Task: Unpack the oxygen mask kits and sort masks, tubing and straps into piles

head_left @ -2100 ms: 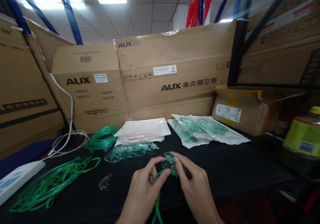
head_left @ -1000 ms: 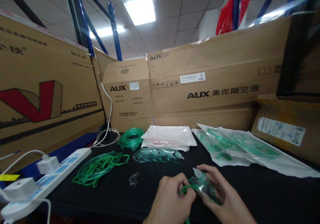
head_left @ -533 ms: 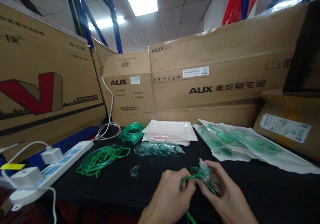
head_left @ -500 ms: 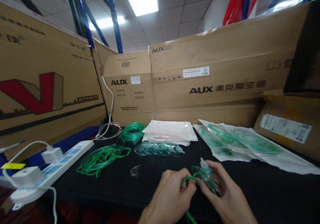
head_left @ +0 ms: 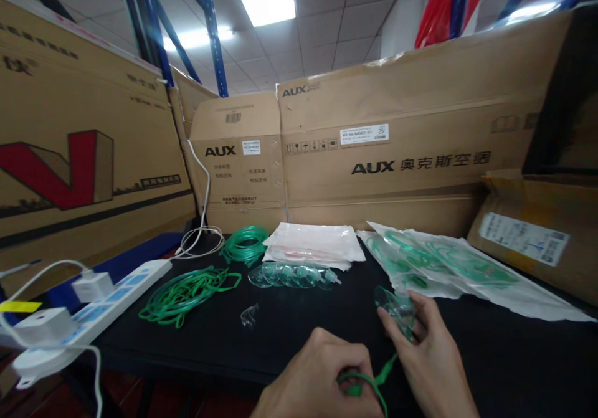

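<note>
In my right hand (head_left: pixel 434 356) is a clear green oxygen mask (head_left: pixel 397 311), gripped between thumb and fingers above the black table. My left hand (head_left: pixel 322 374) is closed around a green elastic strap (head_left: pixel 385 369), which stretches across toward the mask; where it joins the mask is partly hidden by my right hand. Beyond my hands lies a row of nested oxygen masks (head_left: pixel 289 276). Small clear plastic pieces (head_left: pixel 250 315) rest on the table left of my left hand. A tangle of green straps (head_left: pixel 187 296) lies farther left, with coiled green tubing (head_left: pixel 245 243) behind it.
White packets (head_left: pixel 315 243) are stacked behind the masks. Clear-fronted bags of green tubing (head_left: pixel 467 268) lie at the right, beside a cardboard box (head_left: pixel 527 218). A white power strip (head_left: pixel 126 293) with plugs and cables runs along the left. Large cardboard sheets (head_left: pixel 397 119) wall the back.
My hands have moved apart, the left drawing the strap down toward me while the right shifts rightward with the mask. The strap now stretches between them.
</note>
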Available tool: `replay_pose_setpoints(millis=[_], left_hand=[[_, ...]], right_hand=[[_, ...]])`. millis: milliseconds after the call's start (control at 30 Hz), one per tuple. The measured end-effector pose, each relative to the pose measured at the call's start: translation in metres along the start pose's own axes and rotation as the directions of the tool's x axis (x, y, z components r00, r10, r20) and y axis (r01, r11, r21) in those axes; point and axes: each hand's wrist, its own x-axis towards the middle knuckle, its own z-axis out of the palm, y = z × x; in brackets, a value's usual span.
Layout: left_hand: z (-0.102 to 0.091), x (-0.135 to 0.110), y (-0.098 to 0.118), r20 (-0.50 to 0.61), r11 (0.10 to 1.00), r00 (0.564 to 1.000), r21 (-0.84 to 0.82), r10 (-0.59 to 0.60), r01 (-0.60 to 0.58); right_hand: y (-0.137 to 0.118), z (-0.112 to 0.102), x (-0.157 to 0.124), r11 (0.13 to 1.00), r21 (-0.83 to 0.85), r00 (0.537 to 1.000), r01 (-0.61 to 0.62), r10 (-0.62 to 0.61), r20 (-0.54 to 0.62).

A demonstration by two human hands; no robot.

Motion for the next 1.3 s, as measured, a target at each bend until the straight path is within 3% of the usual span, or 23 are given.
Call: replay_pose_setpoints(millis=[100, 200, 300, 400, 500, 633, 733, 967, 1133, 1300], left_hand=[[-0.019, -0.001, 0.017, -0.154, 0.997, 0.988, 0.065, -0.019, 0.029], [-0.063, -0.001, 0.037, -0.396, 0.971, 0.917, 0.199, -0.045, 0.134], [-0.12, -0.006, 0.042, -0.64, 0.908, 0.766, 0.285, -0.058, 0.307], [-0.169, -0.014, 0.032, -0.809, 0.823, 0.582, 0.273, -0.083, 0.497], [-0.199, -0.023, 0.017, -0.85, 0.654, 0.517, 0.335, -0.101, 0.678], [-0.214, -0.032, -0.002, -0.808, 0.418, 0.528, 0.398, -0.261, 0.817], [-0.218, -0.04, -0.019, -0.743, 0.352, 0.568, 0.456, -0.354, 0.817], [-0.229, -0.061, -0.053, -0.676, 0.311, 0.644, 0.564, -0.358, 0.765], [-0.224, -0.064, -0.048, -0.575, 0.408, 0.737, 0.614, -0.354, 0.676], [-0.213, -0.068, -0.04, -0.564, 0.441, 0.75, 0.608, -0.344, 0.66]], right_hand=[[-0.002, 0.001, -0.001, 0.998, 0.063, 0.998, -0.022, 0.019, 0.052], [-0.005, 0.002, -0.003, 0.997, 0.068, 0.994, -0.034, 0.026, 0.103], [-0.009, 0.002, -0.006, 0.998, 0.055, 0.993, -0.037, 0.03, 0.117], [-0.011, 0.002, -0.007, 0.999, 0.023, 0.993, -0.034, 0.031, 0.116], [-0.012, 0.002, -0.007, 1.0, 0.012, 0.992, -0.015, 0.013, 0.126], [-0.011, 0.002, -0.008, 0.999, 0.049, 0.99, -0.018, 0.011, 0.14], [-0.011, 0.002, -0.009, 0.997, 0.078, 0.989, -0.02, 0.009, 0.145], [-0.015, 0.002, -0.01, 0.995, 0.094, 0.988, -0.029, 0.014, 0.155], [-0.015, 0.001, -0.01, 0.995, 0.099, 0.989, -0.015, 0.0, 0.148], [-0.014, 0.001, -0.01, 0.995, 0.096, 0.989, -0.011, -0.004, 0.15]])
